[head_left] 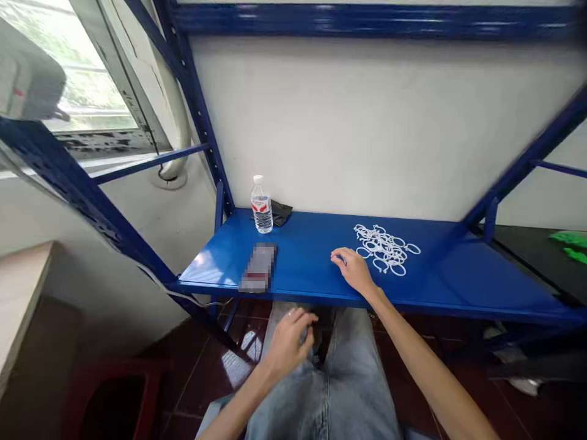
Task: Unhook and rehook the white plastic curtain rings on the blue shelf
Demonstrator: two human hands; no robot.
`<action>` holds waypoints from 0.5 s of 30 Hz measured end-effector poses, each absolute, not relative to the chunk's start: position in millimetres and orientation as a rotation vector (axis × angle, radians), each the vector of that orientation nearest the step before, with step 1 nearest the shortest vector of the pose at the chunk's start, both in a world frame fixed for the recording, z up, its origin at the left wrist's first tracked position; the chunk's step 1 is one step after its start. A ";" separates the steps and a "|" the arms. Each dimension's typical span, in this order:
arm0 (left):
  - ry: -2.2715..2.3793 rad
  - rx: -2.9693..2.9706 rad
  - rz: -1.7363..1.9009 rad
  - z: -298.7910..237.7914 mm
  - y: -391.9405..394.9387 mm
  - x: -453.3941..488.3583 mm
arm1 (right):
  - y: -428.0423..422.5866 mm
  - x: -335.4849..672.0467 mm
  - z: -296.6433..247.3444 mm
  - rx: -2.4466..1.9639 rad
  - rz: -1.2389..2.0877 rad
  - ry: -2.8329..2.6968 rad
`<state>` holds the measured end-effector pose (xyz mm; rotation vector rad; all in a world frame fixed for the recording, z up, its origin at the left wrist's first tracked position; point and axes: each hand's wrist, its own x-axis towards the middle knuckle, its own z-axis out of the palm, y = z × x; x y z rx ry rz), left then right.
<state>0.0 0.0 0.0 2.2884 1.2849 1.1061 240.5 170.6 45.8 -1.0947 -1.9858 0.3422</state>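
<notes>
My right hand [352, 267] rests on the blue shelf [458, 281], fingers curled down onto its surface, just left of a pile of white plastic rings [384, 247]. It holds nothing that I can see. My left hand [288, 342] hovers over my lap in light jeans, below the shelf's front edge, its fingers loosely bent and apart, nothing in them.
A small water bottle [262, 206] stands at the back left of the shelf beside a dark cloth [280, 211]. A blurred flat object [258, 267] lies near the front left. Blue rack posts rise at both sides. Green items [573, 244] lie on a dark surface at right.
</notes>
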 end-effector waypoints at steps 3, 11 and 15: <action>1.232 2.181 1.251 45.3 61.6 19.0 | 177.5 236.5 42.7 -1.089 0.463 -1.898; 1.344 1.934 1.149 56.7 155.1 38.7 | 174.9 234.6 44.7 -1.090 0.674 -1.764; 1.359 1.955 1.115 50.4 151.2 36.6 | 180.2 229.8 45.3 -1.064 0.728 -1.739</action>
